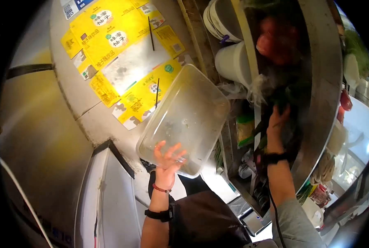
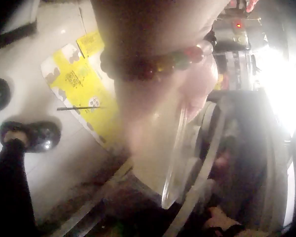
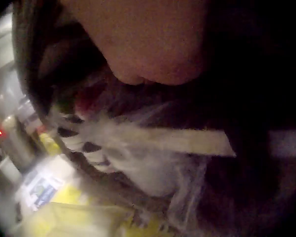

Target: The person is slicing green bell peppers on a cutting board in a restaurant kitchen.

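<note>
With the steel-edged bin point(image 1: 327, 70) at far right, you hold the clear tub point(image 1: 188, 107) centrally in your left hand point(image 1: 166, 163) — your right hand point(image 1: 278, 122) reaches in, grip impossible to tell — probably a fetching step, next needing sure fingers.

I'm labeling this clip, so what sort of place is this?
Probably a kitchen or food-preparation area, judging by the clear plastic tub, the white bucket and what look like leafy greens.

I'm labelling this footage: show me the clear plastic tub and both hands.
Clear plastic tub point(image 1: 194, 108): head view, on its flat bottom.
Left hand point(image 1: 166, 164): head view, on the middle of the hand.
Right hand point(image 1: 277, 124): head view, just behind the fingers.
</note>
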Demonstrator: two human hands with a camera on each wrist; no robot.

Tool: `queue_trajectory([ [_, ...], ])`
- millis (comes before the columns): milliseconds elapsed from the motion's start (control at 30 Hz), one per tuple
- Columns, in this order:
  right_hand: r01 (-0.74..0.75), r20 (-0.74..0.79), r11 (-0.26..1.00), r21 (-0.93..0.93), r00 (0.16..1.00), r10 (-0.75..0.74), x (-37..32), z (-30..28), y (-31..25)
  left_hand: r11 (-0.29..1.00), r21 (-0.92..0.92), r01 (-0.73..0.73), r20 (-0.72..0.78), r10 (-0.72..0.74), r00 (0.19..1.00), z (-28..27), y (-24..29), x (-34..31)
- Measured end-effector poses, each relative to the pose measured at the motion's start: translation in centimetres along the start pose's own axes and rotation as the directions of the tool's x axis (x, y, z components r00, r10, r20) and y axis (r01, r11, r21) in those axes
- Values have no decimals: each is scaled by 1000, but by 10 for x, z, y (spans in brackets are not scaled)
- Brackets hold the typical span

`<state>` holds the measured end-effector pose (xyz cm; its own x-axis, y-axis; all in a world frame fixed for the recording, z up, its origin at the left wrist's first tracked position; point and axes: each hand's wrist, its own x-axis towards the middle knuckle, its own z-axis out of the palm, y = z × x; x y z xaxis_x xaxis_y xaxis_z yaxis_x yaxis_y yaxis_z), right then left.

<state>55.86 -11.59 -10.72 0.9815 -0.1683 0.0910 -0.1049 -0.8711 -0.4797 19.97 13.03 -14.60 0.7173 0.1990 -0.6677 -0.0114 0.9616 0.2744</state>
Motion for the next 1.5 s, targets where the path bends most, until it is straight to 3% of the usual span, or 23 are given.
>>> queue_trajectory([
  [33, -45, -123, 963, -265, 992, 12, 22, 12, -9, 1000, -28, 6, 27, -5, 1000, 3, -4, 8],
  [100, -138, -187, 972, -192, 977, 102, 61, 32, 6, 999, -32, 22, 73, -20, 997, 15, -9, 20],
  [167, -254, -162, 961, -111, 958, 235, 80, 37, 17, 998, -22, 59, 125, -56, 991, 20, -17, 29],
  [267, -399, -65, 916, 29, 914, 401, 70, 17, -15, 993, 19, 119, 177, -120, 977, 25, -26, 34],
  [367, -424, -38, 836, 349, 885, 464, 66, 2, 15, 992, 31, 119, 238, -123, 964, 21, -33, 34],
  [467, -451, 112, 562, 693, 838, 534, 8, -24, -22, 994, 53, 99, 259, -109, 960, 31, -17, 36],
  [533, -412, 177, 429, 804, 854, 489, -21, -39, -37, 989, 91, 114, 287, -136, 948, 34, -6, 42],
  [633, -458, 349, 178, 871, 832, 432, -53, -65, -42, 979, 87, 185, 225, -200, 954, 34, -1, 44],
  [733, -613, 612, -97, 784, 736, 290, -81, -82, -59, 964, 155, 216, 271, -251, 929, 36, 7, 58],
  [833, -764, 764, 30, 645, 645, -1, -120, -77, -66, 969, 129, 213, 303, -243, 922, 40, 14, 60],
  [900, -854, 841, 137, 503, 519, 154, -151, -71, -50, 965, 137, 224, 321, -257, 912, 38, 19, 61],
  [933, -819, 799, 322, 474, 554, 232, -161, -56, -76, 961, 128, 247, 319, -275, 907, 35, 20, 60],
  [967, -827, 800, 397, 398, 525, 290, -168, -42, -108, 955, 118, 271, 315, -295, 902, 32, 22, 59],
  [1033, -644, 860, 736, 209, 480, 175, -176, -22, -107, 947, 59, 315, 266, -319, 910, 28, 30, 58],
  [1067, -514, 889, 849, 122, 437, 136, -175, -15, -111, 942, 31, 333, 242, -330, 912, 25, 36, 58],
  [1100, -524, 919, 848, 81, 369, 140, -169, -11, -117, 939, 82, 333, 197, -343, 918, 21, 46, 59],
  [1133, -475, 921, 872, 120, 381, 81, -158, -6, -123, 956, 97, 278, 179, -291, 940, 13, 51, 60],
  [1200, -287, 721, 953, 98, 680, 131, -128, 7, -151, 980, 119, 160, 147, -176, 973, -11, 52, 60],
  [1233, -14, 585, 992, 128, 808, -64, -107, 18, -139, 982, 57, 182, 100, -187, 977, -19, 56, 58],
  [1267, 259, 435, 959, 113, 855, -282, -83, 30, -125, 979, 29, 202, 99, -204, 974, -31, 55, 55],
  [1333, 690, 384, 713, -129, 697, -605, -38, 43, -142, 969, -26, 247, 93, -243, 965, -54, 54, 49],
  [1433, 628, 293, 777, -39, 751, -592, 5, 71, -167, 989, -77, 124, 51, -120, 991, -41, 76, 57],
  [1500, 520, 246, 833, 190, 796, -553, 29, 96, -173, 996, -58, 69, 30, -68, 997, -38, 86, 63],
])
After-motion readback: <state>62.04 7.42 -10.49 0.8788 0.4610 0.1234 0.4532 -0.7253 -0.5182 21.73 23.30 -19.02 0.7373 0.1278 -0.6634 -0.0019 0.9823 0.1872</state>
